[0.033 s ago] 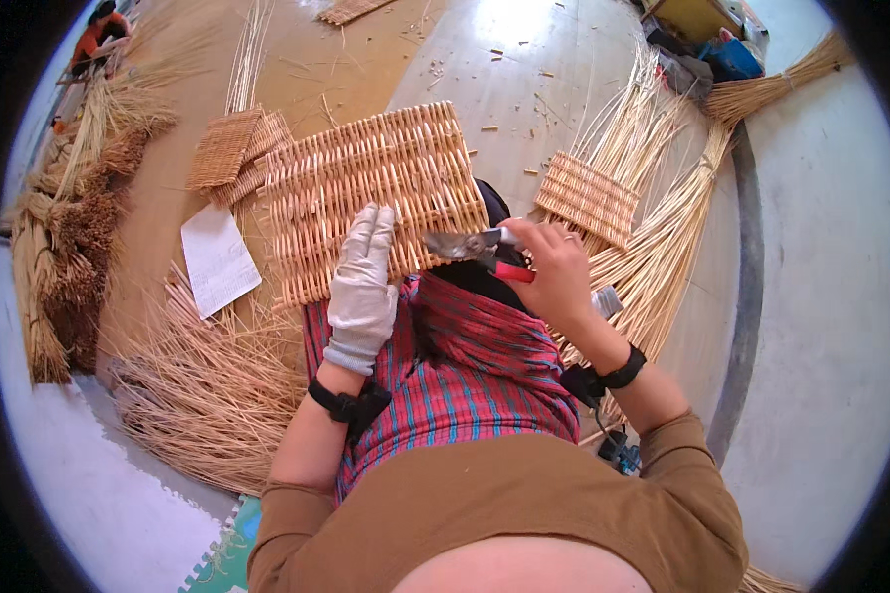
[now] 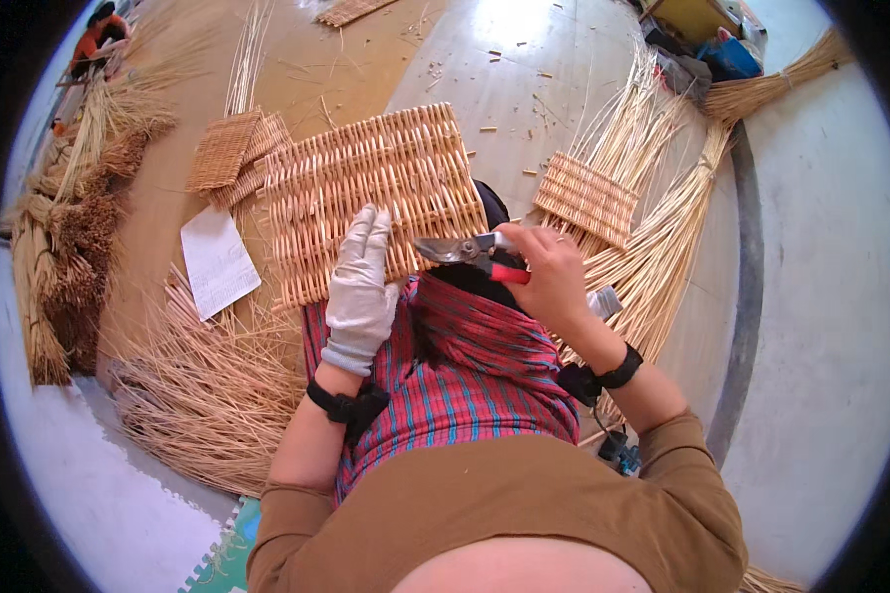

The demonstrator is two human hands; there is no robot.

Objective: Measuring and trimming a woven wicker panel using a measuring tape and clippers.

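Note:
A rectangular woven wicker panel [image 2: 376, 168] rests tilted across my lap. My left hand [image 2: 359, 287], in a white glove, lies on its lower part with fingers stretched out flat. In my bare right hand [image 2: 554, 272] is a pair of pruning shears [image 2: 465, 251] with a white and a red handle. The metal blades point left and lie over the panel's lower right edge. Whether they grip a cane end, I cannot make out. A red checked cloth [image 2: 465, 376] covers my lap below the panel.
Smaller woven panels lie on the floor at left [image 2: 224, 148] and right [image 2: 588, 198]. Loose canes [image 2: 203, 395] are heaped near left, beside a white paper sheet [image 2: 218, 262]. Long cane bundles [image 2: 672, 232] stretch along the right. Stacked bundles [image 2: 79, 247] and a person [image 2: 99, 40] are far left.
The shears and my right hand have shifted slightly left, and the blades now show more sharply. My left hand and the panel have hardly moved.

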